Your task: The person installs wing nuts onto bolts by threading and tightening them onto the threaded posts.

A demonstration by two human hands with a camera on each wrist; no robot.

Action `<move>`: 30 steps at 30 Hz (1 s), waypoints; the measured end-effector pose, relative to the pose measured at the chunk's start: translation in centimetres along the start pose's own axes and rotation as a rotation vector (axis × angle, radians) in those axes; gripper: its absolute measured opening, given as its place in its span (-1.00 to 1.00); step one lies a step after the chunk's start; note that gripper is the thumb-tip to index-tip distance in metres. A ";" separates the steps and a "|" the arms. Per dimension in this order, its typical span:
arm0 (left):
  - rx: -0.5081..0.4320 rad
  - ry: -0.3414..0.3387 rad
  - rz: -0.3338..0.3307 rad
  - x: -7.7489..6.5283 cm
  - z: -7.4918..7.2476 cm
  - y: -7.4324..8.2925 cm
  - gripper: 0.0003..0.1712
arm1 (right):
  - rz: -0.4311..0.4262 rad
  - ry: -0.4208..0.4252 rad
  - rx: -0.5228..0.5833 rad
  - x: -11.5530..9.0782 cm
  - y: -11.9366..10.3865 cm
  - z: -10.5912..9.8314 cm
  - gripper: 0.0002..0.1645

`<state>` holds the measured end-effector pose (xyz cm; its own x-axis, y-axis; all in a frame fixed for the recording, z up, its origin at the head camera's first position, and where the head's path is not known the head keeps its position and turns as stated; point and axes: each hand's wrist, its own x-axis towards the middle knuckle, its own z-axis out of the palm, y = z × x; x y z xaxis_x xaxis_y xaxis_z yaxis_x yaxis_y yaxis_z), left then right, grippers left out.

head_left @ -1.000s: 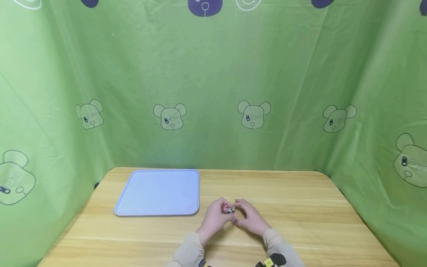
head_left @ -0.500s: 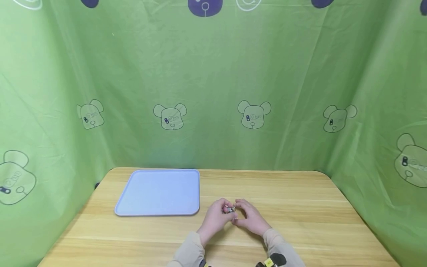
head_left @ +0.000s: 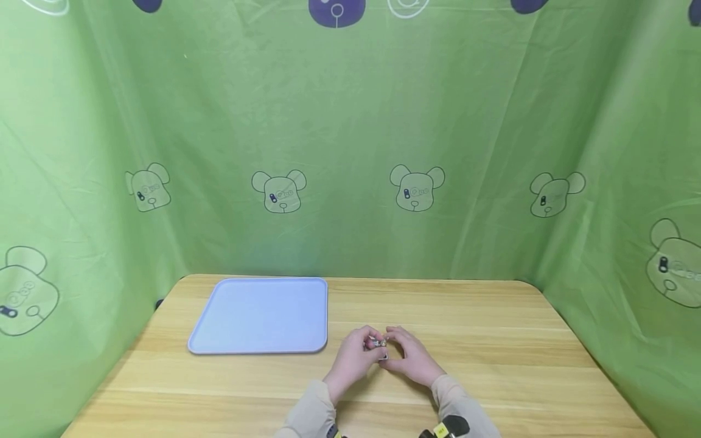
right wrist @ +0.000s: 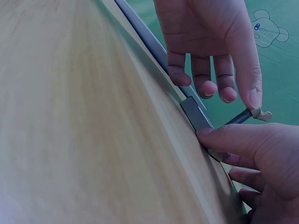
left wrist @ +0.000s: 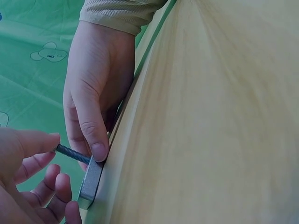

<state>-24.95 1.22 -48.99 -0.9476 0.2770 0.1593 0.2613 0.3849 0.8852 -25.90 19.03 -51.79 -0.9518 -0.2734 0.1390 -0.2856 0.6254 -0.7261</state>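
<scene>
My left hand (head_left: 352, 360) pinches the winged end of a wing screw (right wrist: 240, 116) between thumb and forefinger, its other fingers spread in the right wrist view. The screw's threaded shank (left wrist: 72, 154) runs to a small grey rectangular metal block (left wrist: 92, 182). My right hand (head_left: 413, 360) grips that block with the thumb on its upper face. Behind the right thumb the meeting of screw and block is hidden, so I cannot tell how deep the screw sits. Both hands are low over the table, the screw and block between them.
A pale blue tray (head_left: 263, 350) lies at the back left of the wooden table (head_left: 482, 389). Green curtain (head_left: 350, 134) with bear prints hangs behind and on both sides.
The left fingers have shifted slightly and the winged end shows at a different angle, turned a little. More of the block shows below the left fingers. The right hand has stayed in place.
</scene>
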 end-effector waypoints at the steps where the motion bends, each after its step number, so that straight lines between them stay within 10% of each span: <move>1: 0.005 0.001 0.004 0.0 0.0 -0.1 -0.80 | -0.001 -0.001 -0.002 0.0 0.0 0.0 -0.33; 30: -0.045 0.027 -0.051 0.0 -0.3 0.0 -0.64 | -0.016 -0.003 -0.004 0.0 -0.1 -0.1 -0.31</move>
<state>-25.02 0.97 -48.87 -0.9642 0.2337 0.1251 0.2050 0.3581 0.9109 -25.92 19.02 -51.69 -0.9467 -0.2859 0.1485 -0.3015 0.6237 -0.7212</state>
